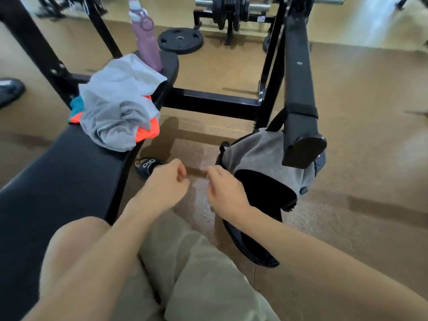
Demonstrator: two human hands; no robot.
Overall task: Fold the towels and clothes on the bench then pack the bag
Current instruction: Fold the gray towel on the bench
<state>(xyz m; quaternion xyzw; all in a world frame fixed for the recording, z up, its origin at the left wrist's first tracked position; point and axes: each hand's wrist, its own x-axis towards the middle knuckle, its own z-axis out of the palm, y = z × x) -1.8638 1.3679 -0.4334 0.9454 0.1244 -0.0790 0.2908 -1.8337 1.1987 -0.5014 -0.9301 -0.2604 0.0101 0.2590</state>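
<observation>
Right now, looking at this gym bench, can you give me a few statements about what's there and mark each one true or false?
1. The grey towel lies crumpled on the bench, not folded. True.
2. The purple bottle lies on its side on the floor. False: it stands upright at the bench's far end.
3. Orange clothing shows under the grey towel. True.
4. The left hand grips the towel. False: its fingers are curled and hold nothing, and it is well short of the towel.
5. The bag sits on the bench. False: it is beside the bench, to the right, its mouth open.
</observation>
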